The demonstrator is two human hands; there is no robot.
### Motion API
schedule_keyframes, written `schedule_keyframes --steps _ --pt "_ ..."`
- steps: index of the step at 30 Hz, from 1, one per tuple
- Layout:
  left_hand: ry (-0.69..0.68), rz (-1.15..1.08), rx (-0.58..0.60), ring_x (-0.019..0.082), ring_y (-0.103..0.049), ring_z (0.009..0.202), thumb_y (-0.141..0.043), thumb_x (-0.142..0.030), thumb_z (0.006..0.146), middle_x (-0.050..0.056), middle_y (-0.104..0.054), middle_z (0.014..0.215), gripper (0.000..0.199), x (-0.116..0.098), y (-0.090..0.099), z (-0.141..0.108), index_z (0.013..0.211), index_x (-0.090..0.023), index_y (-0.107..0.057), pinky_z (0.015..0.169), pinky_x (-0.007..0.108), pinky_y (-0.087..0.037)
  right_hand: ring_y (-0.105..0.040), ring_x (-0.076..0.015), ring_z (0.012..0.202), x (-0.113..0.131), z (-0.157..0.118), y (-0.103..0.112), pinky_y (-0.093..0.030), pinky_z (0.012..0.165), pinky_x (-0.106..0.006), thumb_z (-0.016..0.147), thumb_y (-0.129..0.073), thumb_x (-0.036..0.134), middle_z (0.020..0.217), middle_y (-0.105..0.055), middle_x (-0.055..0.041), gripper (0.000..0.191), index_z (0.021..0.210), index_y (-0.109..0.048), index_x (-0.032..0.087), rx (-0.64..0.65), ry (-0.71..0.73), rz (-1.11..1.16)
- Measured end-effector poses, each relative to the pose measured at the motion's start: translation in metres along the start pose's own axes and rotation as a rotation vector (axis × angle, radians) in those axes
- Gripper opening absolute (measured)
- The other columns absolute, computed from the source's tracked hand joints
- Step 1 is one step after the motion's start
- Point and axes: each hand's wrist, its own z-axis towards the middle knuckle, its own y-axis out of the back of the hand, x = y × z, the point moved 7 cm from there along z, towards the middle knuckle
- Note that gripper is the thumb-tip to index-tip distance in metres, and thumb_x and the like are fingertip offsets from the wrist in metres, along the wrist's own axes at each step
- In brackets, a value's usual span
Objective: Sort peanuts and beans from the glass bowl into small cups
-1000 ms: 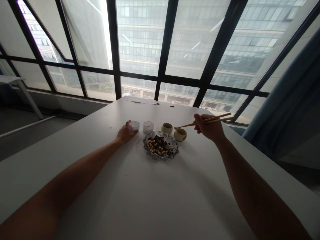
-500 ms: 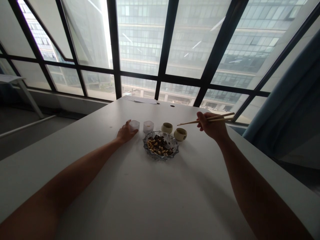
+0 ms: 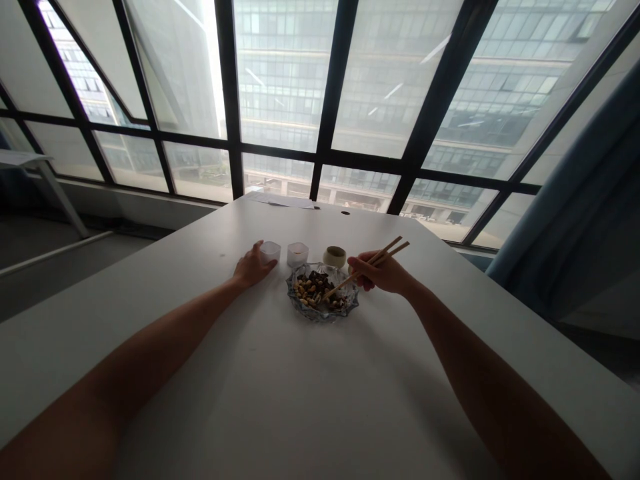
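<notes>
My left hand (image 3: 254, 265) curls its fingers round a small translucent cup (image 3: 271, 250) standing on the table. A second translucent cup (image 3: 298, 254) sits just to its right, with a little something inside. In my right hand (image 3: 384, 272) is a pair of wooden chopsticks (image 3: 344, 285), slanting down to the left. Their tips touch the mixed nuts and dark seeds (image 3: 311, 288) in a scalloped glass bowl (image 3: 353, 303). Whether the tips pinch a piece I cannot tell. Behind the bowl stands a small pale-green cup (image 3: 334, 257); its twin is mostly hidden by my right hand.
Everything stands on a white table (image 3: 260, 400). Sheets of paper (image 3: 283, 201) lie at its far edge, near small dark holes. Beyond are black-framed windows, a blue curtain (image 3: 575, 193) on the right and another table (image 3: 23, 159) on the left.
My right hand has moved left and slightly down, bringing the chopstick tips from above the pale-green cups into the glass bowl. My left hand stays on its cup.
</notes>
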Motion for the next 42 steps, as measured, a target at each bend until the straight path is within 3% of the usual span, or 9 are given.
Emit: schedule_keyframes --steps 5,8,10,15,18,25,31,42 --pt "-0.085 0.054 -0.063 0.035 -0.046 0.137 -0.063 -0.048 0.083 0.016 -0.054 0.144 0.076 -0.010 0.004 -0.001 0.148 -0.018 -0.038 0.118 0.048 -0.028 -0.054 -0.0129 0.040 -0.002 0.001 0.014 -0.043 0.037 -0.024 0.074 -0.062 0.082 0.050 -0.062 -0.0039 0.063 0.065 -0.063 0.019 -0.230 0.040 0.001" --pt "-0.078 0.075 -0.087 0.038 -0.042 0.137 -0.065 -0.050 0.080 0.018 -0.049 0.145 0.075 -0.012 0.006 -0.002 0.145 -0.019 -0.043 0.115 0.050 -0.029 -0.055 -0.0131 0.041 -0.005 0.000 0.022 -0.045 0.038 -0.024 0.077 -0.061 0.080 0.053 -0.064 -0.0048 0.062 0.067 -0.064 0.019 -0.327 0.074 0.016" --pt "-0.069 0.075 -0.076 0.038 -0.043 0.134 -0.065 -0.052 0.079 0.018 -0.049 0.142 0.077 -0.012 0.005 -0.003 0.145 -0.019 -0.044 0.112 0.050 -0.033 -0.055 -0.0127 0.042 -0.007 0.002 0.020 -0.046 0.039 -0.024 0.077 -0.062 0.079 0.054 -0.064 -0.0046 0.061 0.067 -0.064 0.019 -0.320 0.083 0.030" --pt "-0.071 0.056 -0.069 0.037 -0.044 0.131 -0.066 -0.052 0.079 0.017 -0.049 0.137 0.077 -0.010 0.003 -0.002 0.145 -0.020 -0.045 0.110 0.049 -0.036 -0.060 -0.0139 0.046 -0.006 0.002 0.001 -0.049 0.042 -0.024 0.072 -0.070 0.075 0.056 -0.067 -0.0045 0.057 0.065 -0.066 0.019 -0.118 0.060 -0.014" --pt "-0.105 0.041 -0.083 0.036 -0.045 0.129 -0.067 -0.052 0.079 0.017 -0.050 0.134 0.077 -0.010 0.001 0.000 0.145 -0.019 -0.044 0.111 0.048 -0.036 -0.058 -0.0133 0.043 0.002 -0.002 0.002 -0.047 0.040 -0.024 0.074 -0.068 0.074 0.053 -0.065 -0.0045 0.057 0.060 -0.064 0.019 -0.057 0.068 -0.076" --pt "-0.069 0.089 -0.082 0.038 -0.044 0.129 -0.067 -0.054 0.080 0.016 -0.049 0.133 0.076 -0.011 0.004 -0.003 0.145 -0.023 -0.045 0.112 0.049 -0.035 -0.058 -0.0150 0.042 0.001 -0.003 0.021 -0.045 0.039 -0.025 0.071 -0.073 0.073 0.051 -0.065 -0.0057 0.056 0.061 -0.063 0.019 -0.247 0.076 -0.048" --pt "-0.058 0.117 -0.065 0.038 -0.044 0.130 -0.065 -0.056 0.081 0.017 -0.050 0.132 0.076 -0.013 0.005 -0.004 0.146 -0.023 -0.044 0.112 0.049 -0.035 -0.062 -0.0169 0.046 -0.002 -0.001 0.009 -0.048 0.043 -0.027 0.074 -0.072 0.069 0.055 -0.068 -0.0059 0.051 0.064 -0.065 0.020 -0.186 0.122 -0.126" --pt "-0.164 0.047 -0.083 0.036 -0.048 0.129 -0.067 -0.049 0.082 0.018 -0.052 0.137 0.074 -0.010 0.000 0.000 0.145 -0.015 -0.044 0.110 0.048 -0.041 -0.063 -0.0162 0.045 -0.006 -0.001 0.016 -0.049 0.042 -0.026 0.079 -0.071 0.067 0.055 -0.068 -0.0050 0.050 0.066 -0.063 0.019 -0.208 0.127 -0.082"
